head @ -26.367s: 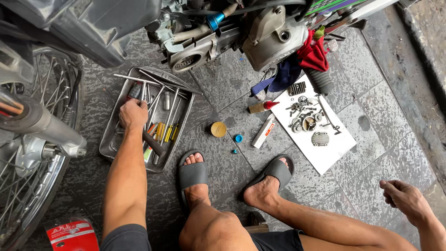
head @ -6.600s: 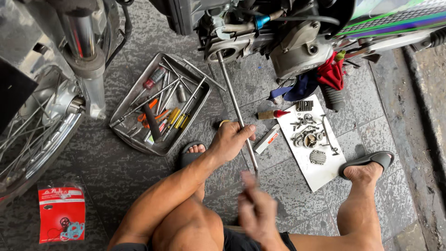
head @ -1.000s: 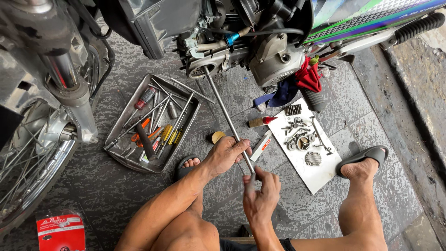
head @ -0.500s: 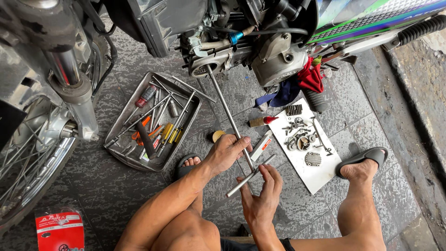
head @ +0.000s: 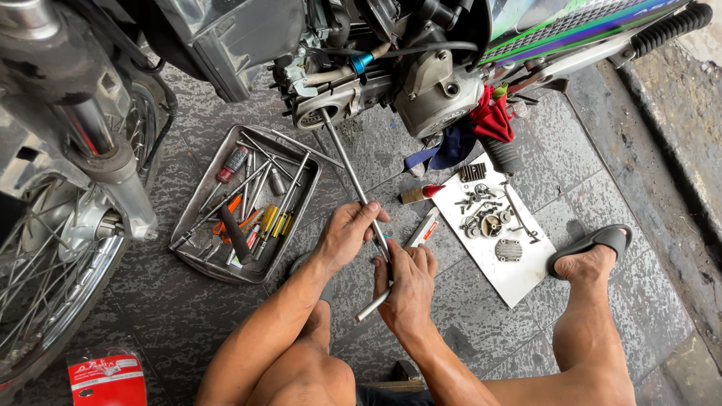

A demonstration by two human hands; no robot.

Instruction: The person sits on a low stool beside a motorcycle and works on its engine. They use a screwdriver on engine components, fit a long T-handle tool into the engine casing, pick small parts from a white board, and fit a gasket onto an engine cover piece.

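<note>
Crossbar (head: 374, 304) now tilted steeper, both hands' grip around long wrench (head: 353, 184) aimed up-left into engine (head: 391, 90).

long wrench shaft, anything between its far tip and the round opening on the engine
Nothing visible does. The long wrench shaft runs bare from the left hand up to the round opening on the engine, its tip already at the rim. The tool tray lies off to one side, the parts sheet to the other.
</note>
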